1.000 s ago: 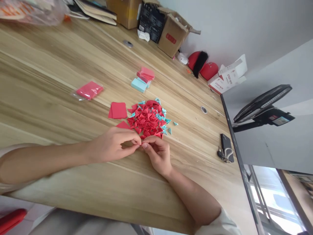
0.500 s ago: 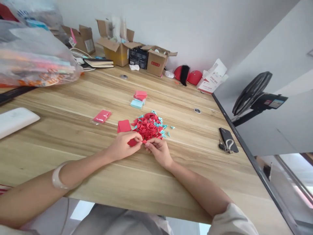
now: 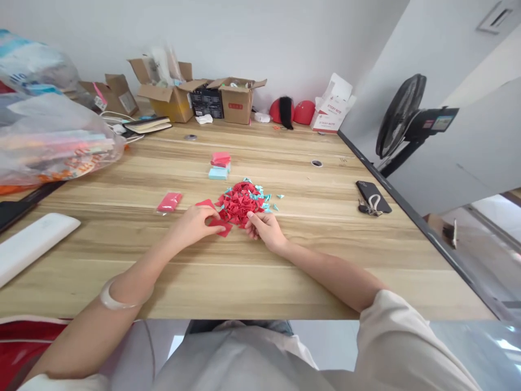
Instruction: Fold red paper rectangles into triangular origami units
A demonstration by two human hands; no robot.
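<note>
A heap of small folded red paper pieces [image 3: 241, 202] lies on the wooden table, with folded light-blue paper triangles [image 3: 266, 198] around its far and right sides. My left hand [image 3: 196, 224] reaches over flat red paper squares [image 3: 222, 228] just left of the heap. Its thumb and fingers are apart, and nothing shows between them. At the heap's near right edge is my right hand [image 3: 266, 229], fingers curled and thumb pressed against them. Whatever it pinches cannot be told apart from the red pieces behind it.
Stacked red and blue note pads [image 3: 220, 165] and a wrapped red pad [image 3: 170, 202] lie farther off. A phone with keys [image 3: 373, 198] sits right, a white case [image 3: 36, 247] left. Cardboard boxes [image 3: 236, 103] line the wall. A fan [image 3: 401, 117] stands beyond the right edge.
My hands, earlier together over a small red paper piece, have separated. The left moved left over the red squares, and the right stays by the heap. The camera view has shifted.
</note>
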